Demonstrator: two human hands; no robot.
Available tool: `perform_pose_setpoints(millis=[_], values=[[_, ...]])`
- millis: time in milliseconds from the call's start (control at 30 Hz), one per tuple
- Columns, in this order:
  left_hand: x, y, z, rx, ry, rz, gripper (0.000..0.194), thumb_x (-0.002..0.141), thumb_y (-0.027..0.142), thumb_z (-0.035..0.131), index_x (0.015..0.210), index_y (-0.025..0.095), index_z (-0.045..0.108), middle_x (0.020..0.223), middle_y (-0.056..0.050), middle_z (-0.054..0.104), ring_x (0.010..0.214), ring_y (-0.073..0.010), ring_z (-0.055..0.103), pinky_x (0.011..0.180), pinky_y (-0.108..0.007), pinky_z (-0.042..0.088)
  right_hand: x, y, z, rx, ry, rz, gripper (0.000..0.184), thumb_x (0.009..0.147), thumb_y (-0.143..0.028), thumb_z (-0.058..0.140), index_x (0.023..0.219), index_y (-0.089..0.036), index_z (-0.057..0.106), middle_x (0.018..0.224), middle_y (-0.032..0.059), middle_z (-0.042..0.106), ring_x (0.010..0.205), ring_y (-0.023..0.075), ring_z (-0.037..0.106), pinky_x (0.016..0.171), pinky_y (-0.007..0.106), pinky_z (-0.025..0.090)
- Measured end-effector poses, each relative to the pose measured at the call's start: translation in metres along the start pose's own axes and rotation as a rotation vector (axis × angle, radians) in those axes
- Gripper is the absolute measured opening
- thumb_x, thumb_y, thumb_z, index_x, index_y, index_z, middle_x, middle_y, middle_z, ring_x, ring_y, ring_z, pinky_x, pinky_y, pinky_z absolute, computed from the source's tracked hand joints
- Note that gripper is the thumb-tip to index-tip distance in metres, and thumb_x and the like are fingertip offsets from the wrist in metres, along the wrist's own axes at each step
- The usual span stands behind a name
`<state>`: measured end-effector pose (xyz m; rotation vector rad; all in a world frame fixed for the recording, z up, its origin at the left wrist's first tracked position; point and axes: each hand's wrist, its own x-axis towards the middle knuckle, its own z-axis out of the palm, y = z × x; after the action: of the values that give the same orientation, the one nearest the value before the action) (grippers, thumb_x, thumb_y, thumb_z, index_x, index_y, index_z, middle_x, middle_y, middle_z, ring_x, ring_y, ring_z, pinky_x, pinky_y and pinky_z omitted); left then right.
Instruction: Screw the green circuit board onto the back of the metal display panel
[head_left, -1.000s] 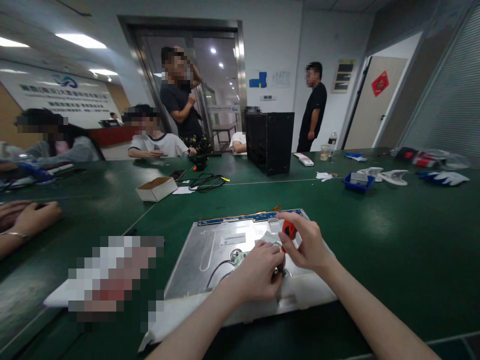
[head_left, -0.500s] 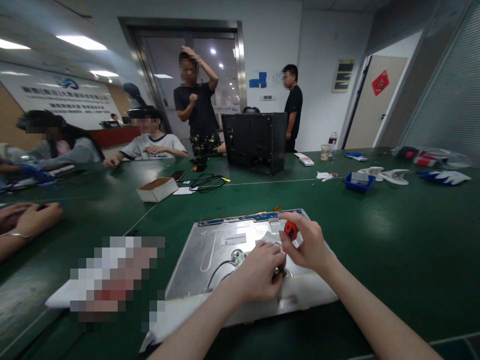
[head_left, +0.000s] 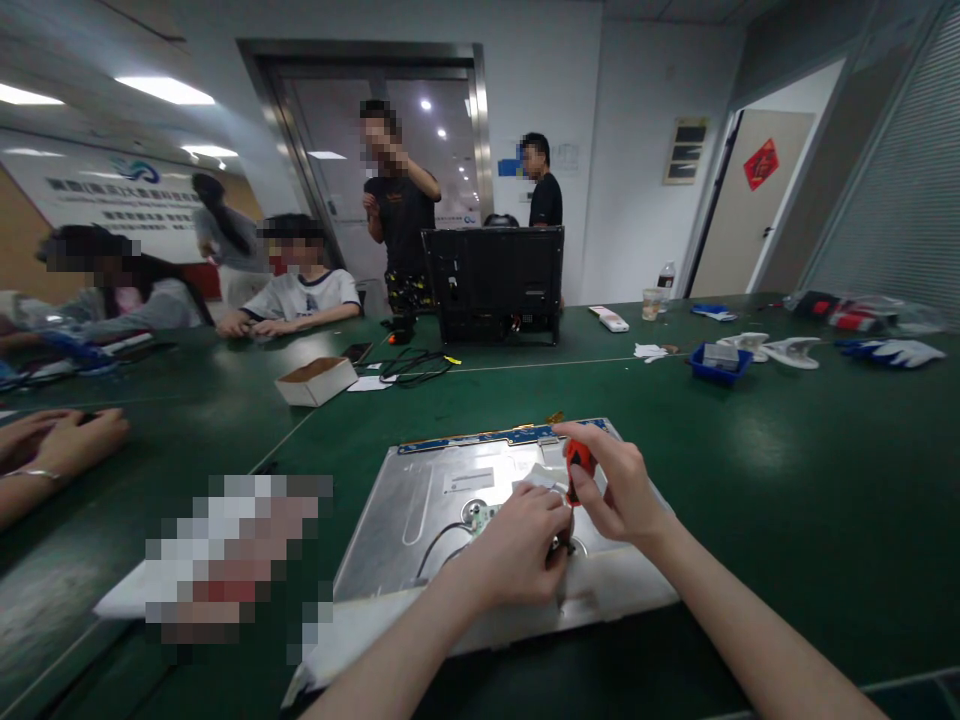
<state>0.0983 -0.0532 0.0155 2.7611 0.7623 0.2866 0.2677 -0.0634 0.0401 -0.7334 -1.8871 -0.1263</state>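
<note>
A flat silver display panel, its back facing up, lies in front of me with a blue circuit strip along its far edge. My right hand holds the red and black handle of a screwdriver upright over the panel's right half. Below it, the shaft runs down beside my left hand. The left fingers are curled together at the shaft's lower end; what they pinch is hidden. A small green circuit board with a black cable shows left of that hand.
A white open box, coiled black cable and blue tray are farther back on the green table. A black monitor-like housing stands at the far side. A co-worker's hands are at left.
My right fingers have shifted around the screwdriver handle, showing more of it; my left hand stays put. Across the table, the black housing has turned and moved left, and people have changed position.
</note>
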Motion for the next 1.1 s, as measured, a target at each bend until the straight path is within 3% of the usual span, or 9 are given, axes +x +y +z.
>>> perform_pose_setpoints(millis=[233, 600, 900, 1100], values=[[-0.0001, 0.0017, -0.0019, 0.008, -0.013, -0.007, 0.008, 0.074, 0.015, 0.057, 0.081, 0.018, 0.057, 0.100, -0.007, 0.066, 0.095, -0.0243, 0.059, 0.089, -0.039, 0.042, 0.0000, 0.0001, 0.0015, -0.041, 0.018, 0.002, 0.034, 0.087, -0.017, 0.046, 0.119, -0.020, 0.053, 0.075, -0.0006, 0.060, 0.054, 0.0119, 0.053, 0.052, 0.024, 0.044], [0.0004, 0.0008, -0.0011, 0.018, -0.004, -0.009, 0.005, 0.073, 0.015, 0.057, 0.076, 0.018, 0.054, 0.093, -0.006, 0.066, 0.092, -0.0234, 0.059, 0.088, -0.038, 0.042, -0.0003, 0.0008, 0.0059, -0.085, 0.067, -0.005, 0.017, 0.091, -0.024, 0.057, 0.106, -0.021, 0.053, 0.061, -0.0064, 0.055, 0.046, 0.0087, 0.049, 0.047, 0.019, 0.039], [0.0000, -0.0004, 0.0007, 0.003, 0.003, 0.012, 0.009, 0.075, 0.015, 0.058, 0.084, 0.018, 0.058, 0.100, -0.008, 0.066, 0.098, -0.0255, 0.058, 0.092, -0.041, 0.041, -0.0008, -0.0001, 0.0007, 0.002, -0.008, 0.024, 0.036, 0.088, -0.018, 0.046, 0.123, -0.021, 0.051, 0.081, 0.0015, 0.063, 0.057, 0.0130, 0.056, 0.053, 0.024, 0.046], [0.0001, 0.0005, -0.0004, 0.004, 0.002, 0.003, 0.008, 0.075, 0.015, 0.058, 0.083, 0.018, 0.059, 0.099, -0.007, 0.066, 0.098, -0.0249, 0.059, 0.093, -0.040, 0.042, -0.0016, 0.0010, 0.0032, -0.057, 0.053, 0.012, 0.034, 0.084, -0.016, 0.051, 0.117, -0.021, 0.052, 0.073, -0.0022, 0.061, 0.052, 0.0106, 0.053, 0.051, 0.021, 0.045]])
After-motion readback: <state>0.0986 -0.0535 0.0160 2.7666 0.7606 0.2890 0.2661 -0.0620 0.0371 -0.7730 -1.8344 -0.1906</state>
